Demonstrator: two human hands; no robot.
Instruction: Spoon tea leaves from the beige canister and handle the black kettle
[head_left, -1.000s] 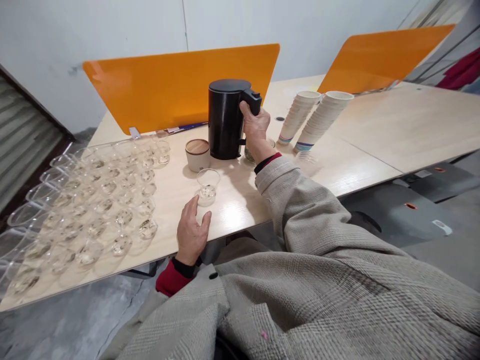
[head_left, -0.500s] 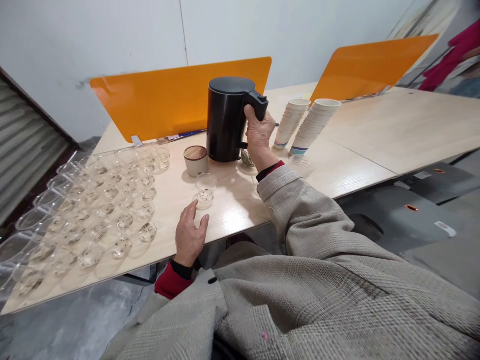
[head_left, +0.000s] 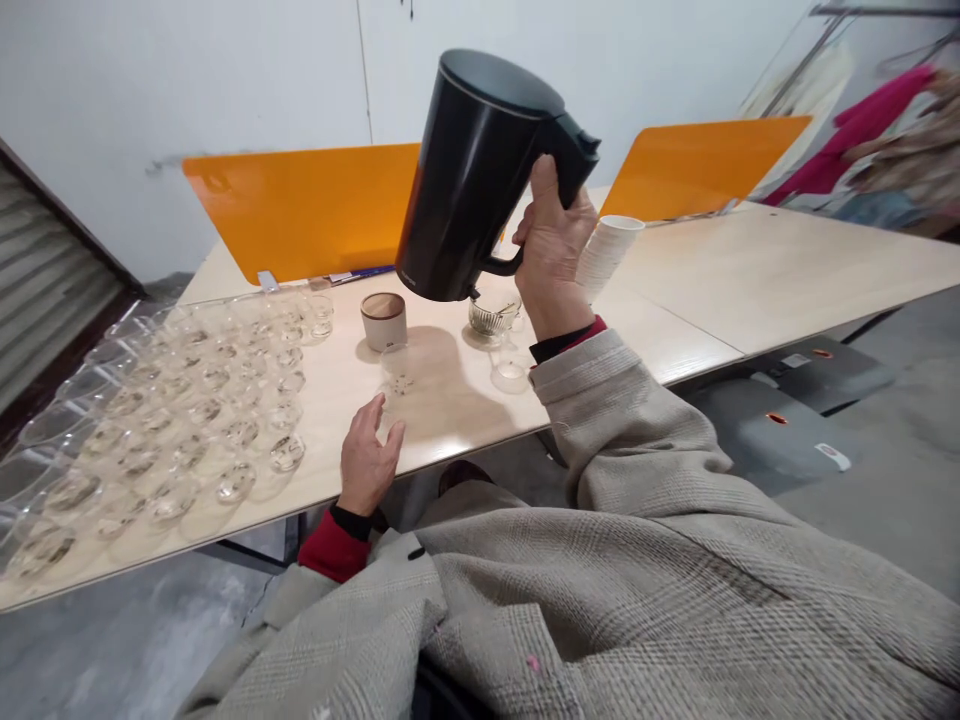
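The black kettle [head_left: 480,180] has risen off the table [head_left: 697,300] since the earlier frame — its long axis slants now, lid leaning right, base toward lower left, handle facing right. The right hand [head_left: 555,240] grips that handle; the left hand [head_left: 369,450] — empty, fingers loosely spread — sits below the kettle, beside a clear cup [head_left: 400,378].

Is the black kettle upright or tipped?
Tipped: in the right hand, the kettle slants, its lid farther right in the picture than its base.

Grey checked coat [head_left: 600,580], red cuffs [head_left: 334,546]
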